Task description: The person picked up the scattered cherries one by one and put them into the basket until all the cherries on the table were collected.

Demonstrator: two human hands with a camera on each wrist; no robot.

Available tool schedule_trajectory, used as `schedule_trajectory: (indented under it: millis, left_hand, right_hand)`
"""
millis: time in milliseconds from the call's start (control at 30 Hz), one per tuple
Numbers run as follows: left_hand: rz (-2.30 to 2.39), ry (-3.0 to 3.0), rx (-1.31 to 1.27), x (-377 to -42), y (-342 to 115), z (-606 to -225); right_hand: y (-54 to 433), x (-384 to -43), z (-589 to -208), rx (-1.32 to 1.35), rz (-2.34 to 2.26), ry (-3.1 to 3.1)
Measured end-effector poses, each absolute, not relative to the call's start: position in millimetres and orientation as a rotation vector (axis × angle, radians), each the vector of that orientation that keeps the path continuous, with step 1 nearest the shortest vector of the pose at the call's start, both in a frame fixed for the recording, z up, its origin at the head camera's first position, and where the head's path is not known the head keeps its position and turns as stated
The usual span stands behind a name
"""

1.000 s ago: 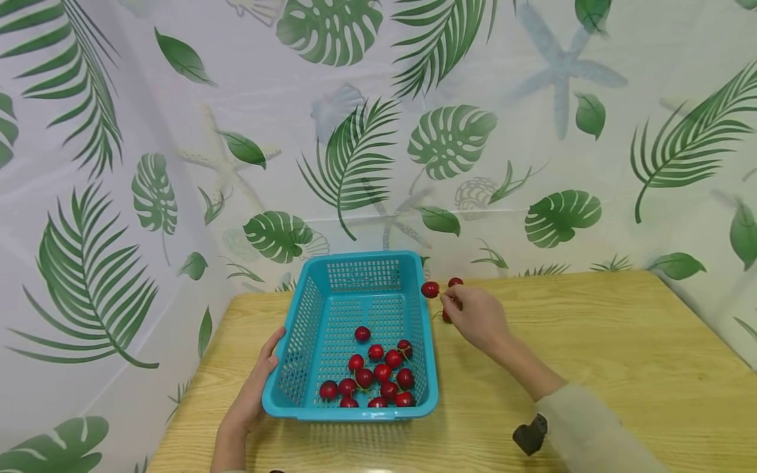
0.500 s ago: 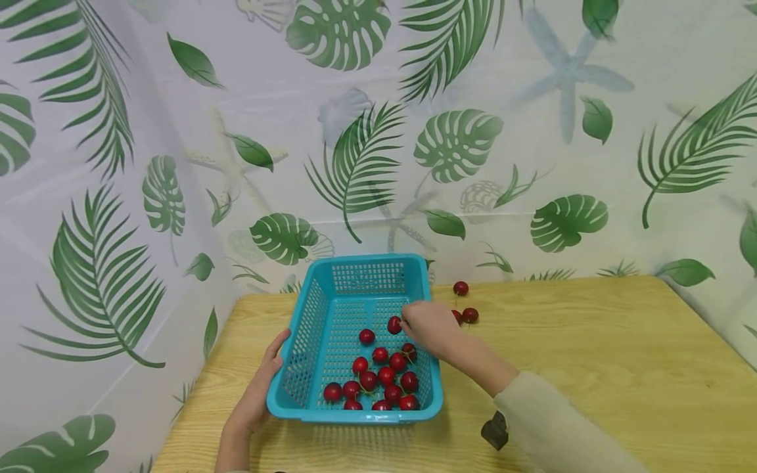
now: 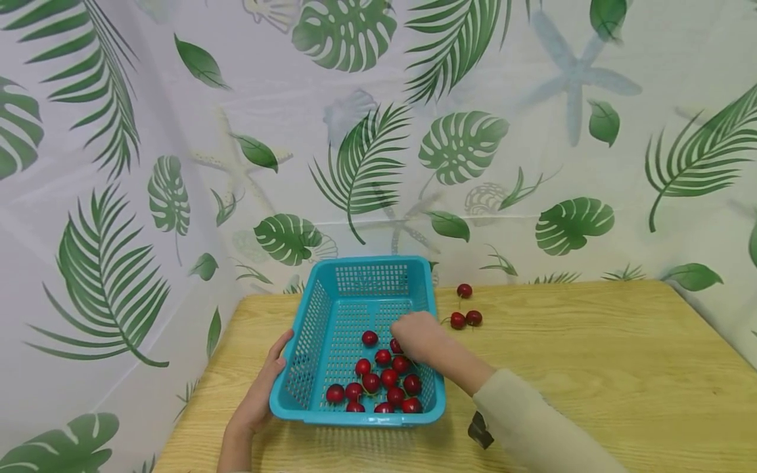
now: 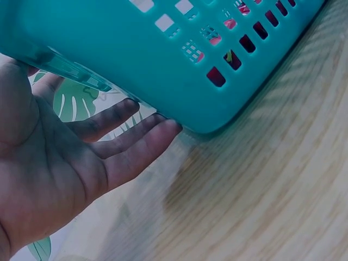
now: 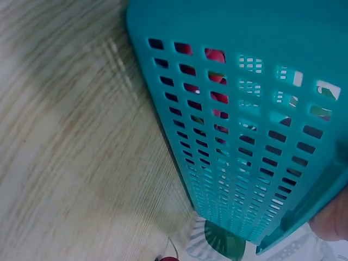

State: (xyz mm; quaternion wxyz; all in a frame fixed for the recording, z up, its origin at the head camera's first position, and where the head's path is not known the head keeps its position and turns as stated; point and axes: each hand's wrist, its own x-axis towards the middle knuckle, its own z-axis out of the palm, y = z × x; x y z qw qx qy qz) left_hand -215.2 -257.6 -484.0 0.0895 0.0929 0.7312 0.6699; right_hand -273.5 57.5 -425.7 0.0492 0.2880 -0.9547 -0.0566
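A blue plastic basket (image 3: 349,418) with slotted walls stands on the table, and several red cherries (image 3: 370,383) lie in its near half. My left hand (image 3: 258,397) rests against its left side. In the left wrist view, extended fingers (image 4: 138,149) touch the basket's outer wall (image 4: 109,41). Inside the right part of the basket, my right hand (image 3: 421,336) has its fingers curled, holding a cherry (image 3: 396,346) that shows under the hand; the fingertips are hidden. The right wrist view mostly shows the outer wall (image 5: 212,19), with part of the hand (image 5: 333,218) above the rim.
To the right of the basket, three loose cherries (image 3: 464,290) lie on the wooden table (image 3: 579,368). One cherry (image 5: 168,259) also shows low in the right wrist view. A leaf-patterned sheet (image 3: 378,164) hangs behind the table and along its left.
My right hand has carried a cherry from the table over the basket's right rim and lowered it towards the others. The left hand keeps its place. The head view has shifted slightly.
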Motion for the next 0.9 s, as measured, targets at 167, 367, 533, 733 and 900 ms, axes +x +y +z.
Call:
schedule_trajectory:
  millis: [167, 367, 533, 733, 900]
  left_hand:
    - [1.985, 2.18, 0.274, -214.6, -256.3, -483.8]
    - [1.981, 2.188, 0.27, -213.7, -255.0, -481.5]
    - [1.976, 2.19, 0.268, -213.3, -255.0, -481.5]
    - [1.979, 2.175, 0.279, -213.0, -255.4, -481.9]
    - [1.972, 2.188, 0.301, -213.3, -255.8, -481.8]
  right_hand:
    - [60.7, -272.5, -428.2, 0.873, -0.052, -2.899]
    - [64.7, -272.0, -426.8, 0.848, 0.257, -2.86]
    - [66.1, -271.4, -427.5, 0.807, 0.391, -2.835]
    - [68.3, -270.7, -429.5, 0.771, 0.486, -2.778]
    - [72.4, -270.2, -432.3, 0.691, 0.69, -2.571]
